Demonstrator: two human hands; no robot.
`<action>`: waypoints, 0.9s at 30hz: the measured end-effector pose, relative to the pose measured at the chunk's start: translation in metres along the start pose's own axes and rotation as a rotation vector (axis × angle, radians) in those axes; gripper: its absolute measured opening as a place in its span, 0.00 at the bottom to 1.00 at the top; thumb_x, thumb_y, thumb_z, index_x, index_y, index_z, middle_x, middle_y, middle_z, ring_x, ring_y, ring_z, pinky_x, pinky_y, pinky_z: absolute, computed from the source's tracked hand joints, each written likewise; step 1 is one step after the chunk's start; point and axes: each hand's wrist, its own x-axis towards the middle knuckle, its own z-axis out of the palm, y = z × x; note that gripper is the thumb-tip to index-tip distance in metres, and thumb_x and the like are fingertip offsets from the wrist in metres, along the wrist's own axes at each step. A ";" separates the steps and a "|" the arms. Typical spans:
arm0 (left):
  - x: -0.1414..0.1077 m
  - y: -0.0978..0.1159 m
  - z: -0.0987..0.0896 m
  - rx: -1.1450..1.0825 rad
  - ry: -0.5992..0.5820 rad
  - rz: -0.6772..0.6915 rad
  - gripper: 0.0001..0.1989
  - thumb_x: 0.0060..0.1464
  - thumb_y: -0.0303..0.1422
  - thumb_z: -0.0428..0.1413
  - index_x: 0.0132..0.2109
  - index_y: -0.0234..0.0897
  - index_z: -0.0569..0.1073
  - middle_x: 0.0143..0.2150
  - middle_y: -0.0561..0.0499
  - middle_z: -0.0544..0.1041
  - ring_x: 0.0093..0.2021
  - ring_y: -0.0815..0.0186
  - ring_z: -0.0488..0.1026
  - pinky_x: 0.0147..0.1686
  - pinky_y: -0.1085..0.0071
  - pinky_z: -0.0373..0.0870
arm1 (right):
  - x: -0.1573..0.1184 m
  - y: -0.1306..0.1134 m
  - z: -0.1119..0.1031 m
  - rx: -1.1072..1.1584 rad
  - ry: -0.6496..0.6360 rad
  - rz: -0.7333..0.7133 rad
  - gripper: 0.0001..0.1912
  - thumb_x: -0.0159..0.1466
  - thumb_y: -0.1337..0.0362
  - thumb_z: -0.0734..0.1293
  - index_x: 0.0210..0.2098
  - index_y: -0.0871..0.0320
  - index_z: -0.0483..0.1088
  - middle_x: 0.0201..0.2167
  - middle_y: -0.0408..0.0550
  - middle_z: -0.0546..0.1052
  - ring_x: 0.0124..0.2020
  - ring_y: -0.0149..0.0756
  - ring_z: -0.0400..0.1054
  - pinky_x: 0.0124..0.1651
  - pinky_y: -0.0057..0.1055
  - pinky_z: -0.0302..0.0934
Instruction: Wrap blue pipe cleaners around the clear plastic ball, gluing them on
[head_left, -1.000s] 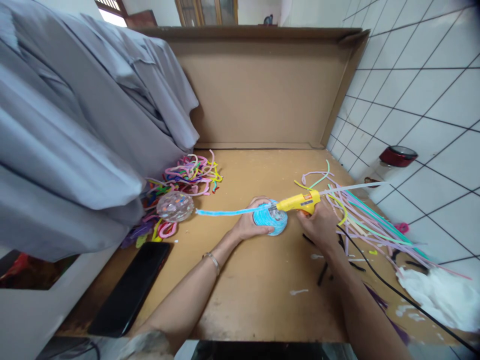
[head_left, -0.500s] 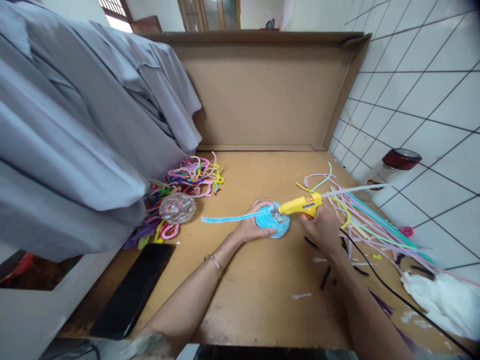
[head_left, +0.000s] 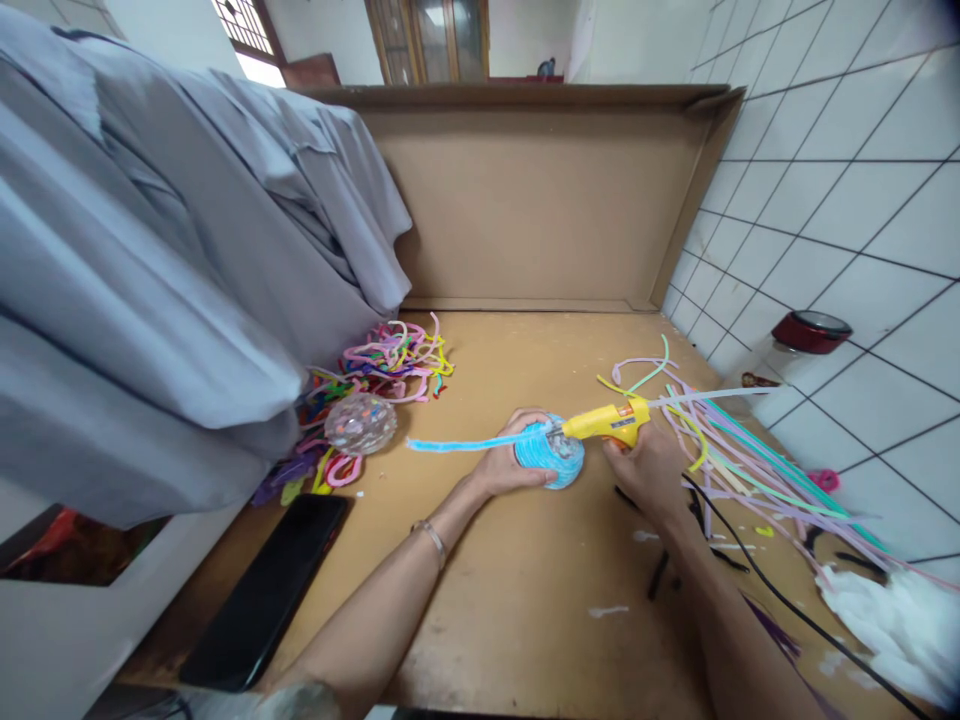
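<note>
Around a rounded form wrapped in blue pipe cleaner (head_left: 541,458), my left hand (head_left: 512,462) is closed, thumb along its near side. A loose length of blue pipe cleaner (head_left: 457,445) sticks out to the left from it. My right hand (head_left: 651,468) grips a yellow hot glue gun (head_left: 611,421), whose nozzle is at the top of the blue form; I cannot tell whether it touches. A long pale glue stick (head_left: 712,394) runs out of the gun's back. The black cord (head_left: 772,580) trails toward the lower right.
At left are a clear faceted ball (head_left: 361,423), tangled coloured pipe cleaners (head_left: 394,355) and a black phone (head_left: 270,590). Straight pipe cleaners (head_left: 780,465), a red-lidded jar (head_left: 811,332) and white tissue (head_left: 892,620) lie at right. A cardboard panel (head_left: 525,210) stands behind; grey cloth (head_left: 187,260) hangs left.
The whole view has shifted slightly, with everything a little lower and to the right. Both hands keep their holds, and the glue gun's nozzle stays at the blue form.
</note>
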 end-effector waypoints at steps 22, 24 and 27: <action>0.001 -0.013 -0.002 0.019 0.067 -0.043 0.40 0.36 0.49 0.67 0.55 0.37 0.67 0.58 0.41 0.68 0.61 0.49 0.65 0.61 0.52 0.61 | 0.015 0.045 0.020 -0.361 -0.166 0.249 0.24 0.58 0.55 0.63 0.43 0.72 0.70 0.39 0.68 0.76 0.43 0.53 0.70 0.45 0.40 0.58; 0.001 -0.014 -0.002 0.017 0.073 -0.041 0.39 0.36 0.47 0.67 0.55 0.37 0.68 0.58 0.41 0.68 0.60 0.50 0.66 0.61 0.52 0.61 | 0.012 0.044 0.023 -0.403 -0.164 0.229 0.24 0.59 0.54 0.63 0.41 0.72 0.71 0.39 0.69 0.76 0.43 0.55 0.69 0.46 0.41 0.57; 0.001 -0.013 0.000 0.027 0.097 -0.022 0.38 0.35 0.46 0.68 0.53 0.37 0.69 0.56 0.42 0.69 0.59 0.50 0.66 0.60 0.52 0.62 | 0.009 0.041 0.022 -0.450 -0.094 0.176 0.24 0.60 0.52 0.62 0.40 0.71 0.70 0.39 0.71 0.74 0.42 0.57 0.68 0.43 0.44 0.56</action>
